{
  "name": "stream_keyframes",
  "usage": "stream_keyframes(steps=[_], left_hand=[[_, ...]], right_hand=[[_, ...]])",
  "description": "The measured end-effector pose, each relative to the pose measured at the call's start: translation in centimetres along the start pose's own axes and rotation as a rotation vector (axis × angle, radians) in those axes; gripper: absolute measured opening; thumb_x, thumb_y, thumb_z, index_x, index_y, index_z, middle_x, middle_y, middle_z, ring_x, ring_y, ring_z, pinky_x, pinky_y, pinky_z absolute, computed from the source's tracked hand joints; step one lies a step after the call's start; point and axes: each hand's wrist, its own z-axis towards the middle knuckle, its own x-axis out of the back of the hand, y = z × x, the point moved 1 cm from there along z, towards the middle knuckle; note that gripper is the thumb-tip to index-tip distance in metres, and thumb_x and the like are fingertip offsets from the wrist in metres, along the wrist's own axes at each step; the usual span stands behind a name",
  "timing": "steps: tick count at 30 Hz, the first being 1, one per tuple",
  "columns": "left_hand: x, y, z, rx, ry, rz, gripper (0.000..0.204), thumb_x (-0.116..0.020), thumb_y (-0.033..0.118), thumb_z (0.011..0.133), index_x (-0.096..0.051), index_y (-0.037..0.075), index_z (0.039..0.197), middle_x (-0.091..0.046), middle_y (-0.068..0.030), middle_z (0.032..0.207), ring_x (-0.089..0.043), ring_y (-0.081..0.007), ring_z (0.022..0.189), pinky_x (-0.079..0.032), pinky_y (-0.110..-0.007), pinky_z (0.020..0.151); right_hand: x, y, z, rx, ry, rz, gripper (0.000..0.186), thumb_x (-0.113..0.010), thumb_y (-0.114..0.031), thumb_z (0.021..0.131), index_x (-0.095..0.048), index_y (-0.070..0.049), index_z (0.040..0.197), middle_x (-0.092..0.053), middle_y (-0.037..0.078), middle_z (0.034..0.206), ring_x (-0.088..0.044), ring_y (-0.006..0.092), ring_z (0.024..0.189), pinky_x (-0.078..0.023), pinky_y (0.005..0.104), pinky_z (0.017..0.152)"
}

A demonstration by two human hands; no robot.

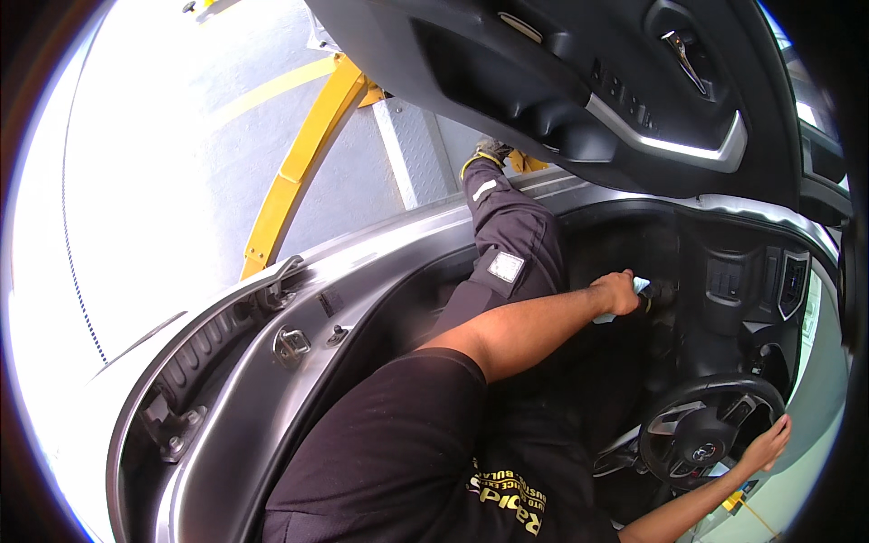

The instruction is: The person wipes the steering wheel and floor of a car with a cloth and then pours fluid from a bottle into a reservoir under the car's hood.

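I sit sideways at a car's driver's seat with one leg out through the open doorway. My left hand point(619, 291) reaches down toward the footwell, its fingers closed round a light blue piece of cloth or paper point(642, 285) that sticks out on both sides of the fist. Beside it is the dark shoe point(663, 291) of my other leg. On the right, the fingers of my right hand point(768, 443) bend over the rim of the black steering wheel point(701, 438). The palm side of that grip is hidden.
The black door point(543, 77) stands wide open, with its silver-trimmed armrest point(670, 145) above the footwell. The silver door sill and pillar point(272, 398) curve along the left. Outside, a yellow lift arm point(299, 172) crosses the grey floor point(244, 154). The dark dashboard point(724, 281) lies to the right.
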Motion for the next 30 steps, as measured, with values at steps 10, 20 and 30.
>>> stream_keyframes(steps=[10,20,30], left_hand=[[-0.3,0.1,0.0,0.011,-0.009,-0.001,0.054,-0.058,0.027,0.086,-0.049,0.001,0.133,-0.060,-0.0234,0.131,-0.058,-0.0381,0.122,-0.049,-0.044,0.101],[0.1,0.0,0.2,0.001,0.021,-0.008,0.055,-0.058,0.030,0.087,-0.050,0.002,0.133,-0.062,-0.0222,0.128,-0.059,-0.0375,0.121,-0.049,-0.044,0.100],[0.1,-0.2,0.7,-0.006,0.036,0.001,0.056,-0.060,0.031,0.086,-0.050,0.001,0.132,-0.061,-0.0234,0.129,-0.059,-0.0380,0.120,-0.049,-0.045,0.101]], right_hand=[[-0.6,1.9,-0.3,0.016,0.016,0.005,0.053,-0.037,-0.047,0.105,-0.057,-0.005,0.131,-0.057,0.016,0.134,-0.051,0.0363,0.124,-0.035,0.0444,0.106],[-0.5,1.2,0.2,0.042,-0.029,-0.016,0.049,-0.036,-0.041,0.106,-0.055,-0.002,0.131,-0.056,0.019,0.133,-0.050,0.0368,0.124,-0.036,0.0436,0.105],[-0.6,1.1,0.1,0.078,-0.039,0.013,0.054,-0.034,-0.047,0.106,-0.053,-0.006,0.135,-0.055,0.016,0.136,-0.049,0.0351,0.127,-0.034,0.0433,0.107]])
